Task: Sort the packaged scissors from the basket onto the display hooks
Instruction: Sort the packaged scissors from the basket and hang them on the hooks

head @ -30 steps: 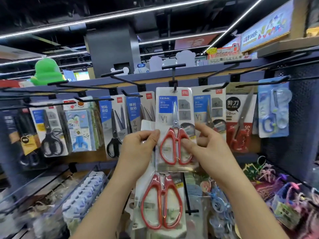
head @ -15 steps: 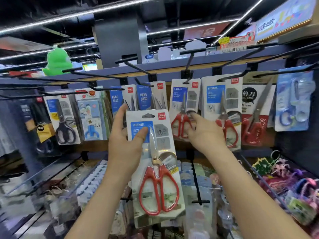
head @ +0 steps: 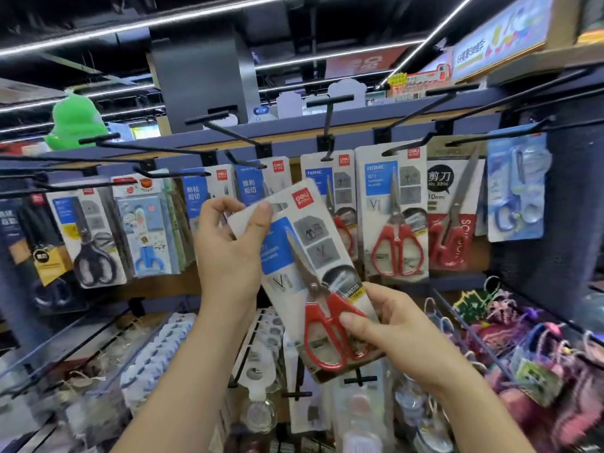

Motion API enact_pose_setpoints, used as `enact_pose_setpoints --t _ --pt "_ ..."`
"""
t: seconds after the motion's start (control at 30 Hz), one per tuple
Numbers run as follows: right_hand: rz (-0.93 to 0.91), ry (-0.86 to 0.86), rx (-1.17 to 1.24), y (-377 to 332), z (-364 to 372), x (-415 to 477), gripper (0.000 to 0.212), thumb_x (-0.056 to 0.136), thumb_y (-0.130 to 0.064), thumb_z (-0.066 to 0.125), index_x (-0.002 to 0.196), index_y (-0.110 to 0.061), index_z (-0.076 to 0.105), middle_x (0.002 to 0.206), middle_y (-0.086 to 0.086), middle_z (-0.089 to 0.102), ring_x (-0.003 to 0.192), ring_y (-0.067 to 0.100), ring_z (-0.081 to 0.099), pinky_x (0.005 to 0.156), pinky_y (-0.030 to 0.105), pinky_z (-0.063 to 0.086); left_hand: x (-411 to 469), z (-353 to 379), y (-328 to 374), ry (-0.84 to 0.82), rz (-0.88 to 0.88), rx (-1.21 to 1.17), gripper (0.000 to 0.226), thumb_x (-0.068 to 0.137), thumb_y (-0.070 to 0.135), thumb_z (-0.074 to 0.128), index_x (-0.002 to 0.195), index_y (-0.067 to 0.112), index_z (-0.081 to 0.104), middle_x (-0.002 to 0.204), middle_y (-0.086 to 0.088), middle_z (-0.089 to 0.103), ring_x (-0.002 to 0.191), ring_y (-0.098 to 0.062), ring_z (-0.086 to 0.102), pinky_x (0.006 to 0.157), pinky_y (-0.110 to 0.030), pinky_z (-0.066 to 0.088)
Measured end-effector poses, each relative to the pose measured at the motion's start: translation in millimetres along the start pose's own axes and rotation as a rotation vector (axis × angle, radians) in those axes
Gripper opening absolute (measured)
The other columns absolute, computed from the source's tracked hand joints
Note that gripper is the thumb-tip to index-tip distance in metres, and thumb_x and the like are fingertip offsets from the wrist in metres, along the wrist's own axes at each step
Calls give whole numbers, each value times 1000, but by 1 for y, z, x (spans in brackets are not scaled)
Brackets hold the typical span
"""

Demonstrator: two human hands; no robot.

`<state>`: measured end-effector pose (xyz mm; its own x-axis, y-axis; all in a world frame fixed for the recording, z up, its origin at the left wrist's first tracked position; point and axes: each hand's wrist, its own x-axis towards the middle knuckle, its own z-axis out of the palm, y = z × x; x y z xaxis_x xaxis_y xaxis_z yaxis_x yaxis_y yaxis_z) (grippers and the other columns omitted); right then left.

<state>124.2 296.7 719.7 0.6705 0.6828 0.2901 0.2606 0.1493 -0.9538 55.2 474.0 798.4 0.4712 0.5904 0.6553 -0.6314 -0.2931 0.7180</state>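
Red-handled scissors in a white-and-blue card pack (head: 307, 266): off the hooks, tilted, held just in front of the rack.
Left hand (head: 228, 256): grip pinches the pack's top corner, thumb on the front.
Right hand (head: 389, 325): grip holds the lower edge by the handles.
Done: matching red-handled packs (head: 394, 223) hang under the black wire display hooks (head: 329, 101).
Left: this pack not yet hung. Basket out of view, so the remaining count is unknown.
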Motion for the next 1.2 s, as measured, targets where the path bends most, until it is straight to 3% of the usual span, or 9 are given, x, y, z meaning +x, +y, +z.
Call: enact_pose_setpoints --t 0.1,0.2,0.27,0.33,0.47,0.63,0.83,1.0,1.2 --pt "-46 63 -21 3 -4 -6 6 92 -7 64 89 -11 67 74 -2 71 74 10 68 68 20 54 3 10 20 -227 -51 -39 13 81 17 70 92 21 65 82 13 76 83 -15 74 67 -34 62" --pt "-24 116 -41 13 -12 -11 19 88 -23 65 84 -4 64 77 14 62 72 12 59 68 18 49 0 26 37 -376 26 26 8 79 20 70 84 26 73 85 8 77 83 -13 74 63 -22 58" --pt "7 133 31 16 -17 -14 29 80 -35 64 86 -7 66 86 25 65 79 19 63 76 28 55 -4 41 44 -426 105 55 6 76 29 70 81 30 73 85 9 76 85 -12 74 64 -22 58" --pt "-5 198 123 17 -22 -15 35 73 -44 69 84 -10 69 87 19 72 84 24 69 79 40 59 -5 58 49 -467 163 85 5 76 32 70 81 30 71 84 9 75 85 -12 73 65 -24 58" --pt "-144 381 116 18 -39 -15 70 51 -75 81 79 -12 70 77 12 73 75 21 70 72 41 62 -2 90 54 -485 209 69 9 83 16 75 80 23 71 76 11 72 76 -7 70 63 -22 56" --pt "-231 466 70 9 -47 -15 22 82 -32 63 80 -12 72 84 16 74 81 21 71 80 49 58 12 118 50 -431 228 86 5 84 19 76 83 23 73 84 4 74 83 -17 72 71 -33 60" --pt "-185 524 70 12 -51 -12 23 81 -34 64 86 -15 76 88 7 78 91 25 74 85 50 59 21 130 42 -438 162 120 6 89 19 71 86 24 71 84 9 74 84 -10 72 76 -30 60" --pt "-163 513 154 9 -49 -12 20 84 -29 61 91 -15 74 85 3 79 82 18 76 67 32 63 27 141 44 -442 59 150 5 91 27 69 88 23 70 91 4 75 87 -13 72 82 -36 60" --pt "-80 458 163 18 -49 -12 18 94 -25 55 105 -15 66 86 4 78 78 23 76 58 34 63 35 154 33 -390 -78 255 11 93 36 65 93 26 67 99 5 72 97 -15 68 92 -43 55"
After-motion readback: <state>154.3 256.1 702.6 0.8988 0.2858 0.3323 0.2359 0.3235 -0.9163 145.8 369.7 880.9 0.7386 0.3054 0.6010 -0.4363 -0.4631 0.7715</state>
